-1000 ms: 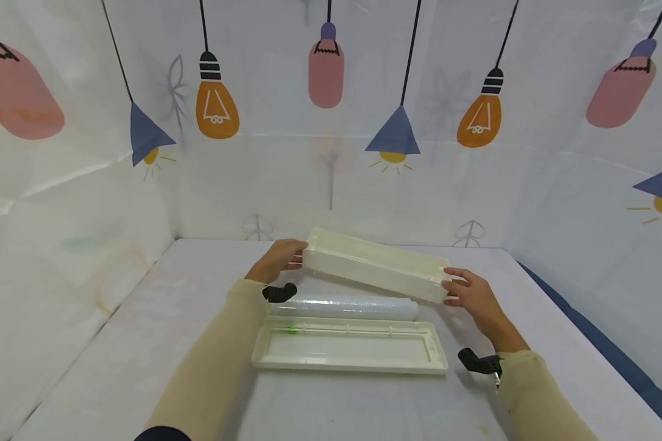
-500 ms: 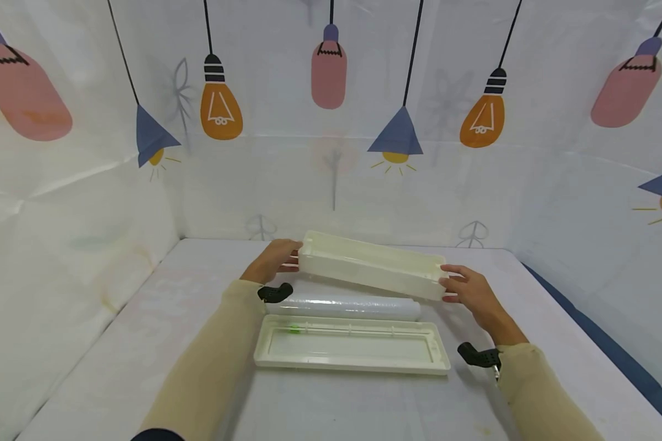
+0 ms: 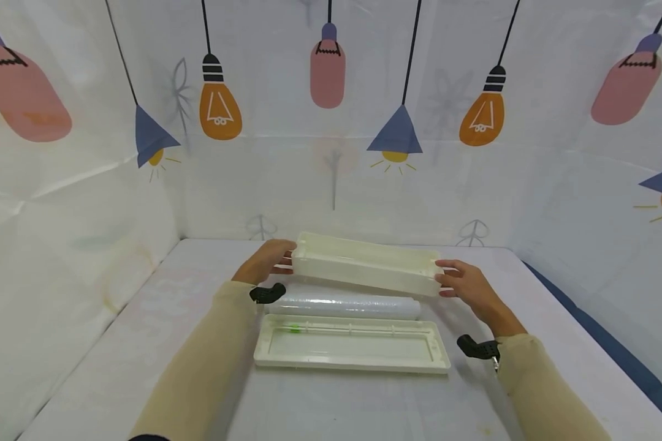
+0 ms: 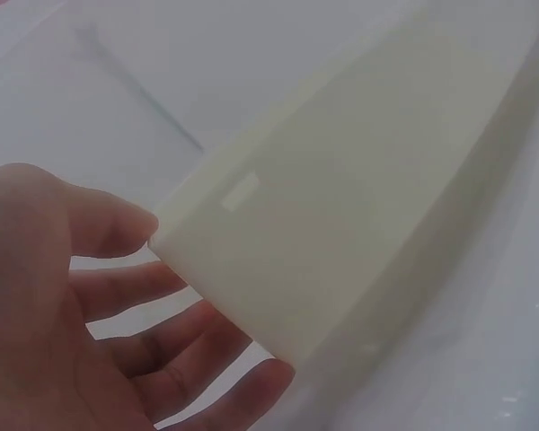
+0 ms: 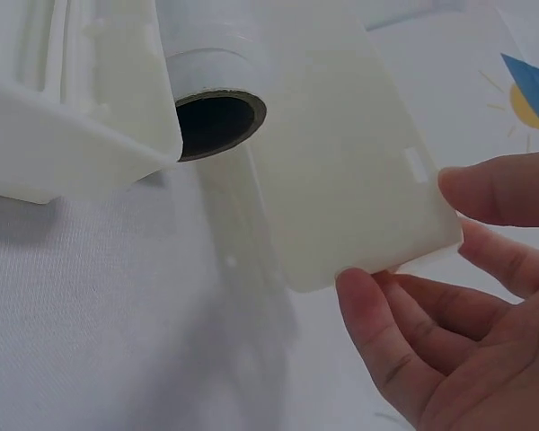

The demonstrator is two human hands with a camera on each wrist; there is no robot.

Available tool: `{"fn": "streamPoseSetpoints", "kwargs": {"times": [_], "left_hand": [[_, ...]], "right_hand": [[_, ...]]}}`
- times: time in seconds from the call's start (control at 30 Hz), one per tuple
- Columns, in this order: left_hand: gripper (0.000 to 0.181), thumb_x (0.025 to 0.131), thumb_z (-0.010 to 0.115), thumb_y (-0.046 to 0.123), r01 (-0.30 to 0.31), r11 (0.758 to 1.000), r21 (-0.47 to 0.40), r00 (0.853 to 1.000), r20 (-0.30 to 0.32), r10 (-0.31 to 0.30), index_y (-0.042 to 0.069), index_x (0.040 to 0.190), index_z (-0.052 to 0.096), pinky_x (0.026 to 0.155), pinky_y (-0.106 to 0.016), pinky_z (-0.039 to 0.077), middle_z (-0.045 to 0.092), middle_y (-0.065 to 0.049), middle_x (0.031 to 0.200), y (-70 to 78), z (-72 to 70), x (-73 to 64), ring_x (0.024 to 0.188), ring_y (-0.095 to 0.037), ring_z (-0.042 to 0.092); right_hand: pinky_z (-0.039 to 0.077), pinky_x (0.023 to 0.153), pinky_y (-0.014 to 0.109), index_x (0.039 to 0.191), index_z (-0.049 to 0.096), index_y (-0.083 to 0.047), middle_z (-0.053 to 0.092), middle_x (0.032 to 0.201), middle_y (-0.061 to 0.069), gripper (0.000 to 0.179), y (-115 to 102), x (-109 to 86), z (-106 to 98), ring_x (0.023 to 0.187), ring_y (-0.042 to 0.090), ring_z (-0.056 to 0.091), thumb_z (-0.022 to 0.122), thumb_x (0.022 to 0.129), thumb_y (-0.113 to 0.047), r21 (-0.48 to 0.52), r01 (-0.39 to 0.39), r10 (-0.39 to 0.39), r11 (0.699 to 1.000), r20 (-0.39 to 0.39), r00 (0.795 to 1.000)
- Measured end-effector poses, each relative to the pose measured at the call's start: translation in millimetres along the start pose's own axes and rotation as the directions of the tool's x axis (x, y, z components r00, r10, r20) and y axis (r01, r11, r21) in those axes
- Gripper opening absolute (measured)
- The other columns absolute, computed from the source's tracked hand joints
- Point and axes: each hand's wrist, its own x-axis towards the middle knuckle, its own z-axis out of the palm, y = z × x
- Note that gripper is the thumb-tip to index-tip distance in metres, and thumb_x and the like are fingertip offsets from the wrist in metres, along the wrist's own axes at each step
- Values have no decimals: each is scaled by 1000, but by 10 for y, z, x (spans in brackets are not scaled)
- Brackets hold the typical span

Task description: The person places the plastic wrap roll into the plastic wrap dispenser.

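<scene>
Both hands hold a long cream plastic box (image 3: 364, 272) by its ends, above the back part of the table. My left hand (image 3: 265, 262) grips the left end; in the left wrist view the thumb (image 4: 117, 224) lies at one corner and the fingers spread along the end edge. My right hand (image 3: 469, 294) pinches the right end, thumb and fingertips on its corners in the right wrist view. The box tilts slightly, its right end lower. Just in front lies a roll of clear plastic film (image 3: 344, 307) on a hollow core, its open end showing in the right wrist view.
Nearest me on the white-covered table (image 3: 336, 404) lies a shallow cream lid (image 3: 353, 369), inner side up, with a thin rail and a small green slider (image 3: 295, 329) along its far side. White sheets with printed lamps (image 3: 394, 131) wall the back and sides.
The box has shifted a little to the left with both hands, and its right end has risen slightly, so it slants less. The film roll and lid stay put.
</scene>
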Motion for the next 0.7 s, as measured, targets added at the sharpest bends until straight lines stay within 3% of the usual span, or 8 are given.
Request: {"fn": "streamPoseSetpoints", "kwargs": {"times": [0.3,0.7], "left_hand": [[34,102,52,24,14,1000,-3,999,36,-14,0,125,58,95,-47,53,61,-15,117,-25,-120,-54,105,-31,63],[33,102,53,22,6,1000,-22,998,69,-4,-1,124,58,94,-50,54,59,-15,114,-48,-256,-148,106,-32,64]], "right_hand": [[57,88,38,150,36,5,41,147,34,57,-46,54,17,123,46,55,59,103,-16,26,-1,0,1000,25,1000],[57,90,40,150,34,6,40,147,35,58,-117,94,58,124,48,53,60,102,-13,53,8,-10,999,38,999]]}}
